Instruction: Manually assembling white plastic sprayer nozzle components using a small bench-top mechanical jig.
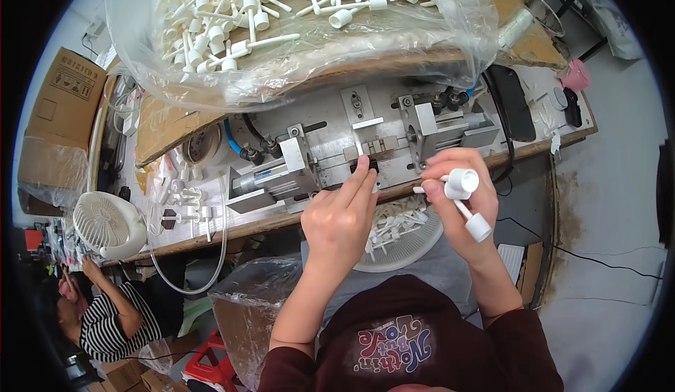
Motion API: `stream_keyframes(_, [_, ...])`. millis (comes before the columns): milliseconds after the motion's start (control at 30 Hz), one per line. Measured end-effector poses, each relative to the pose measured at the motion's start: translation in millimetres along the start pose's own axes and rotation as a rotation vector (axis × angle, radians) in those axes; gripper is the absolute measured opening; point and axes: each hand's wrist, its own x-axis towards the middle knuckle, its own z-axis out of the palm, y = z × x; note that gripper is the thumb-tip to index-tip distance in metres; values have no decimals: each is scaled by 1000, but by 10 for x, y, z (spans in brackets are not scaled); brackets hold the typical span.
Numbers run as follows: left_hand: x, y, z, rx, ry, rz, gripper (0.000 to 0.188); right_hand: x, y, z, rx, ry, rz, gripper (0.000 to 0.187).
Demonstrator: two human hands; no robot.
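Note:
My right hand [460,198] is closed on white plastic caps with thin stems. One cap [463,180] faces up near the fingertips, and a second cap [479,227] hangs lower beside the palm. My left hand [336,227] reaches over the front of a metal clamping fixture [380,148], its fingers stretched forward. The index fingertip touches the end of a white stem [359,144] standing in the fixture; what lies under the fingers is partly hidden. Metal pneumatic cylinders flank the fixture, one at the left [274,179] and one at the right [450,128].
A clear plastic bag [302,82] heaped with white stemmed caps lies behind the fixture on cardboard. Below the table edge a round white basket [404,255] holds more. A fan [110,225] stands at left; a black phone [511,104] lies right. Another person [119,322] sits far left.

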Motion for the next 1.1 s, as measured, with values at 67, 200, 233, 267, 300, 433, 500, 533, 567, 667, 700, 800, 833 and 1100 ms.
stream_keyframes(67, [9, 2, -23, -21, -5, -12, 28, -9, 13, 6, -141, 28, -153, 14])
stream_keyframes(200, [-8, 121, -207, -616, -43, -194, 32, -106, 60, 22, -250, -22, -265, 28])
stream_keyframes(233, [-1, 160, -276, -732, -67, -208, 35, -115, 66, 19, -291, -71, -319, 33])
stream_keyframes(267, [12, 198, -346, -849, -91, -222, 39, -123, 73, 22, -332, -120, -373, 39])
stream_keyframes(300, [7, 219, -380, -966, -116, -236, 44, -126, 125, 58, -341, -147, -457, 42])
stream_keyframes(433, [-65, 201, -406, -941, -95, -296, 40, -83, 143, 108, -356, -90, -524, 46])
stream_keyframes(500, [-78, 178, -363, -763, 10, -243, 38, -23, 169, 92, -332, -31, -560, 43])
stream_keyframes(533, [-83, 166, -315, -642, 21, -231, 37, -8, 182, 89, -318, -1, -578, 41])
stream_keyframes(567, [-81, 160, -247, -522, 33, -219, 36, -17, 166, 71, -272, 5, -536, 39])
stream_keyframes(667, [-98, 112, -65, -277, 37, -133, 32, -27, 160, 44, -250, -10, -485, 36])
stream_keyframes(700, [-104, 85, -3, -187, 41, -82, 31, -34, 161, 41, -249, -14, -479, 35])
stream_keyframes(800, [-78, 63, 22, 23, 8, 18, 28, -57, 160, 37, -251, -19, -452, 32])
stream_keyframes(833, [-65, 70, 19, 62, -2, 36, 28, -58, 153, 34, -257, -18, -440, 32])
stream_keyframes(1100, [50, 50, -50, 66, -53, 27, 25, -72, 192, 42, -307, 25, -464, 29])
